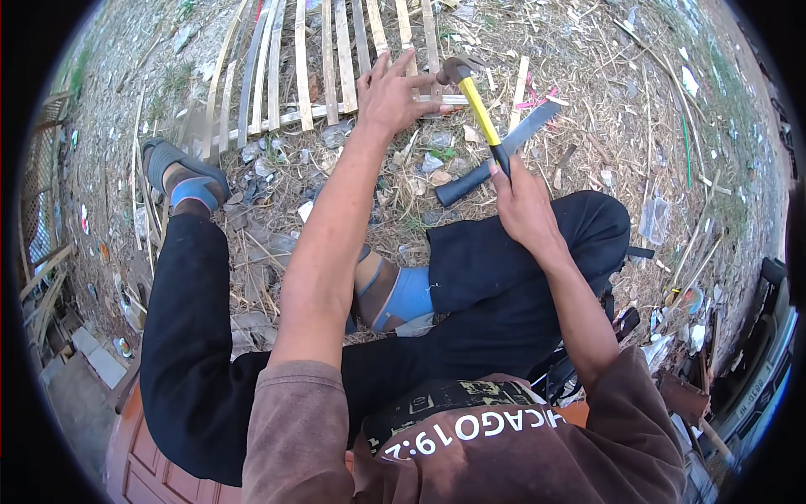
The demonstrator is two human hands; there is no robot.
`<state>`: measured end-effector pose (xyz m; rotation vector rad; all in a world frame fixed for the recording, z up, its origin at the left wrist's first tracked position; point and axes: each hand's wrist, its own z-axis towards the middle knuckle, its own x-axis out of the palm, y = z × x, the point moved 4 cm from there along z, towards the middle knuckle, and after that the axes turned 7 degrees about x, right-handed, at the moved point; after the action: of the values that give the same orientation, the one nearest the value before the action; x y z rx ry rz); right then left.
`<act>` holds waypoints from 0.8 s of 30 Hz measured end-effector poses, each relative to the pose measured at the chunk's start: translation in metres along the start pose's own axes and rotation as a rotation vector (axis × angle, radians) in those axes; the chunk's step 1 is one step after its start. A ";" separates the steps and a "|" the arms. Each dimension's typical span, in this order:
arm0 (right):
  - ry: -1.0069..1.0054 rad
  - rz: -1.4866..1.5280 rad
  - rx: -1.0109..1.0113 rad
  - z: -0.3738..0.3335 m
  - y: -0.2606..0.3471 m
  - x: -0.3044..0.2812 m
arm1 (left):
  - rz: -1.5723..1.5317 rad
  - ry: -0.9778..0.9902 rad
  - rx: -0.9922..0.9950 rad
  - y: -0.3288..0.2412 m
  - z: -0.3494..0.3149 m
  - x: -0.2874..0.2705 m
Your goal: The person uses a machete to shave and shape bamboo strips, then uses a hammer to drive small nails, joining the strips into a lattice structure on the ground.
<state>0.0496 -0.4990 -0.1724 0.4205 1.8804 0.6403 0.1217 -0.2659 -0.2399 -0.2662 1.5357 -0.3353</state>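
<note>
My right hand [526,204] is closed around the black grip of a claw hammer [479,107] with a yellow shaft. The hammer's dark head is beside the fingertips of my left hand [390,94]. My left hand has its fingers spread over the near ends of the wooden slats [300,59] and a crossing strip. Whether a nail is by those fingertips is too small to tell. The slats lie roughly side by side, nailed or laid across the thin crosspiece [290,116]. Under the hammer grip, a machete [529,126] with a dark handle rests on the ground.
A loose slat [520,88] and pink string [537,101] lie by the machete blade. Straw, stones and litter cover the ground. My sandalled foot [186,176] stands left of the slats. A clear plastic container [654,220] lies to the right, and a vehicle [760,378] stands at the right rim.
</note>
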 end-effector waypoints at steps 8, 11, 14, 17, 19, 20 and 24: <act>-0.130 0.160 -0.071 0.002 0.044 -0.035 | -0.022 -0.023 -0.009 0.007 -0.005 0.000; 0.030 -0.043 -0.021 0.006 0.001 -0.002 | -0.011 0.014 -0.019 -0.001 0.002 0.000; 0.032 -0.036 -0.001 0.009 0.026 -0.023 | -0.019 -0.002 -0.014 0.004 -0.001 -0.001; -0.089 0.163 -0.059 0.011 0.059 -0.052 | -0.019 -0.024 -0.014 0.011 -0.006 0.003; -0.141 0.269 -0.084 0.010 0.059 -0.054 | -0.011 -0.027 -0.010 0.012 -0.005 0.005; -0.168 0.368 -0.081 0.009 0.050 -0.047 | 0.000 -0.033 -0.005 0.013 -0.007 0.006; 0.033 -0.135 0.008 0.008 0.001 0.003 | -0.003 -0.023 0.011 0.005 -0.002 0.003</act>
<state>0.0556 -0.4950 -0.1760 0.2866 1.9253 0.5525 0.1200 -0.2627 -0.2449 -0.2633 1.5102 -0.3422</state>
